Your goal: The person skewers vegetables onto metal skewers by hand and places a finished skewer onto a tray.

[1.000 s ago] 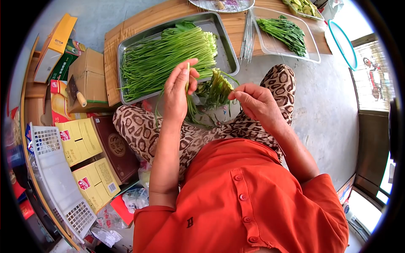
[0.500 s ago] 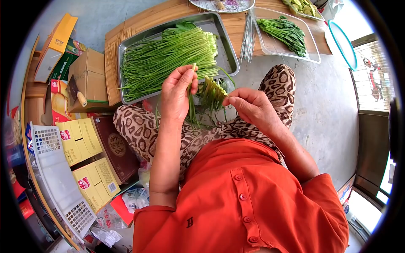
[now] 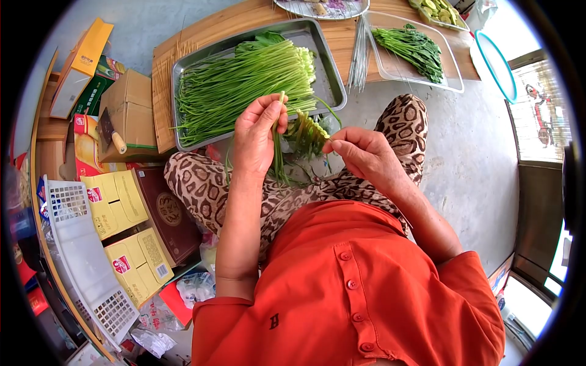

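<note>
My left hand (image 3: 259,131) is closed round a few green stems (image 3: 278,152), whose pale ends poke up past the thumb while their long leaves hang below. To its right, my right hand (image 3: 360,152) pinches the end of a skewer threaded with a row of greens (image 3: 308,135). That row hangs between the two hands, above my lap. Just beyond the hands, a metal tray (image 3: 337,85) holds a large pile of green stems (image 3: 241,85), with their pale cut ends toward the right.
On the wooden table (image 3: 220,23) lie metal skewers (image 3: 358,58) and a clear container (image 3: 455,76) with leafy greens (image 3: 415,52). A knife (image 3: 111,131) rests against a cardboard box (image 3: 129,107) at left. A white basket (image 3: 88,256) stands lower left.
My right hand and the threaded greens have moved slightly left and down, closer to my left hand. My left hand has turned a little and still grips the stems.
</note>
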Tool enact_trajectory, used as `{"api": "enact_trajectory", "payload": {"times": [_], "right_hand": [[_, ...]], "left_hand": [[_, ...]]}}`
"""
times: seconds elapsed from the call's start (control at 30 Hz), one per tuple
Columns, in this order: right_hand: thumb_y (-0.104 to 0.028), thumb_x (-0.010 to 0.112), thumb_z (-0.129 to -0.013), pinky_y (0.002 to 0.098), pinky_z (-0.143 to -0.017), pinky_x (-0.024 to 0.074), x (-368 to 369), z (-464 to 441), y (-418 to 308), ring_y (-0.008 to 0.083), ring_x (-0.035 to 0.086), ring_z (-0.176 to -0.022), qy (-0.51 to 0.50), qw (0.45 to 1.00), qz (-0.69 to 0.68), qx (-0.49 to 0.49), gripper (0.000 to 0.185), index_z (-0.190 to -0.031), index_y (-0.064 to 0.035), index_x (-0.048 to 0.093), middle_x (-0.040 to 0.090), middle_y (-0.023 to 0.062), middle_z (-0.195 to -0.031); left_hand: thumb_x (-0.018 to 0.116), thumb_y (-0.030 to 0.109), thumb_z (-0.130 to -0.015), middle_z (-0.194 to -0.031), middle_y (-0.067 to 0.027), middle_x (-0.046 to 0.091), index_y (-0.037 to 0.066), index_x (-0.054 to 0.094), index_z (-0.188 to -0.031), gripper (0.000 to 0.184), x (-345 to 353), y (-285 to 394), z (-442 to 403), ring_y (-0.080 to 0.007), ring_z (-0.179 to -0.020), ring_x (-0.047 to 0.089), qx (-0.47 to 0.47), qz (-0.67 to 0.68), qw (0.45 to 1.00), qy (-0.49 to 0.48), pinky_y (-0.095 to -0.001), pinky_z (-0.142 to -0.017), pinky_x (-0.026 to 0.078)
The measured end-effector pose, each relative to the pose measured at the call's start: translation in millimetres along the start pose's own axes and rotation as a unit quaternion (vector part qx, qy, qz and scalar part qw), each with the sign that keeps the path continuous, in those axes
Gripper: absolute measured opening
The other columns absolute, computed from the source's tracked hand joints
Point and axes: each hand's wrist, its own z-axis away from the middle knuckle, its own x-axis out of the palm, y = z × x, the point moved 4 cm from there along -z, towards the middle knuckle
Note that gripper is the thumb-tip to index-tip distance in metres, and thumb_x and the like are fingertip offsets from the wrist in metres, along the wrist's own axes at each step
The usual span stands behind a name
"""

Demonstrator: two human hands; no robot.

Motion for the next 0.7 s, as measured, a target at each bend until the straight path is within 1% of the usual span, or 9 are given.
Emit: {"api": "enact_trajectory", "payload": {"times": [0.33, 0.4, 0.43, 0.5, 0.53, 0.6, 0.7], "right_hand": [[-0.022, 0.053, -0.097, 0.0186, -0.043, 0.025, -1, 0, -1, 0.0002, 0.034, -0.047, -0.002, 1.0, 0.006, 0.003, 0.023, -0.096, -0.0021, 0.064, 0.042, -0.0085, -0.056], [-0.022, 0.053, -0.097, 0.0186, -0.043, 0.0248, -1, 1, -1, 0.0002, 0.034, -0.047, -0.005, 1.0, 0.006, 0.003, 0.023, -0.096, -0.0021, 0.064, 0.042, -0.0085, -0.056], [-0.021, 0.053, -0.097, 0.0186, -0.043, 0.0246, -1, 1, 0, 0.0002, 0.034, -0.047, -0.008, 1.0, 0.006, 0.004, 0.022, -0.096, -0.002, 0.064, 0.042, -0.0086, -0.056], [-0.02, 0.052, -0.097, 0.0189, -0.044, 0.0253, -1, 3, -4, 0.0007, 0.034, -0.048, -0.014, 1.0, 0.004, 0.007, 0.022, -0.095, -0.0015, 0.063, 0.041, -0.0085, -0.057], [-0.018, 0.052, -0.097, 0.0193, -0.045, 0.0259, 0, 3, -5, 0.0013, 0.033, -0.05, -0.02, 1.0, 0.002, 0.01, 0.021, -0.095, -0.0009, 0.062, 0.04, -0.0085, -0.058], [-0.019, 0.052, -0.097, 0.0194, -0.045, 0.026, 0, 4, -6, 0.0013, 0.033, -0.05, -0.027, 1.0, -0.002, 0.01, 0.021, -0.095, -0.0008, 0.063, 0.04, -0.0084, -0.058], [-0.02, 0.052, -0.097, 0.0193, -0.045, 0.0262, 0, 4, -6, 0.0014, 0.033, -0.05, -0.034, 0.999, -0.003, 0.011, 0.022, -0.096, -0.0008, 0.063, 0.04, -0.0084, -0.058]], "left_hand": [[0.062, 0.013, -0.091, -0.088, -0.0036, 0.061, -0.001, 0.059, -0.108, 0.022, -2, 1, -1, -0.0109, -0.076, 0.054, -0.001, -0.004, 1.0, -0.012, -0.025, -0.067, 0.042], [0.064, 0.013, -0.089, -0.087, -0.0042, 0.06, 0.001, 0.059, -0.107, 0.022, -4, 1, -2, -0.0121, -0.075, 0.054, -0.008, -0.004, 0.999, -0.047, -0.0251, -0.068, 0.043], [0.064, 0.013, -0.089, -0.087, -0.0042, 0.06, 0.001, 0.059, -0.107, 0.022, -4, 2, -2, -0.0121, -0.075, 0.054, -0.008, -0.004, 0.999, -0.047, -0.0251, -0.068, 0.043], [0.066, 0.01, -0.087, -0.083, -0.0045, 0.061, 0.001, 0.061, -0.099, 0.016, -4, 4, -2, -0.0127, -0.07, 0.053, -0.023, 0.02, 0.999, -0.037, -0.0244, -0.065, 0.042], [0.066, 0.01, -0.087, -0.083, -0.0045, 0.061, 0.001, 0.061, -0.099, 0.016, -5, 4, -3, -0.0127, -0.07, 0.053, -0.022, 0.02, 0.999, -0.036, -0.0244, -0.065, 0.042], [0.068, 0.011, -0.086, -0.081, -0.0054, 0.061, 0.002, 0.06, -0.096, 0.016, -8, 2, -3, -0.0135, -0.069, 0.053, -0.045, 0.03, 0.998, -0.045, -0.025, -0.064, 0.043], [0.068, 0.011, -0.086, -0.08, -0.006, 0.062, 0.002, 0.061, -0.096, 0.016, -10, 3, -3, -0.014, -0.069, 0.054, -0.055, 0.038, 0.996, -0.062, -0.0256, -0.064, 0.043]]}}
